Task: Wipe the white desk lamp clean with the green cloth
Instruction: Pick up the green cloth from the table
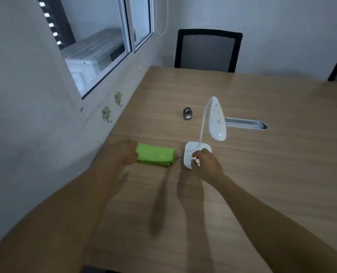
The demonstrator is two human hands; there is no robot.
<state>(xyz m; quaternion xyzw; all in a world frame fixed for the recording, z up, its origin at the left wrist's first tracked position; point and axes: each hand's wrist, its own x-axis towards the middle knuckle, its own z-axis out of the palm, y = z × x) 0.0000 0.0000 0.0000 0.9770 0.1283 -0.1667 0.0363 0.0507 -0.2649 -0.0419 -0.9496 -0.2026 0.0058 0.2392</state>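
Green cloth (155, 156) lies folded on the wooden table (262, 174), at 9 o'clock of the white desk lamp (197, 153). Left hand (126, 153) meets its left end, blurred (closure unclear), likely to lift it. Right hand (207, 164) curls on the lamp base, probably steadying. No containers with contents visible.

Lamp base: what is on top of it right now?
The right hand rests on the lamp base, fingers curled over its near part. Any button beneath them is covered. The neck rises from its far edge.
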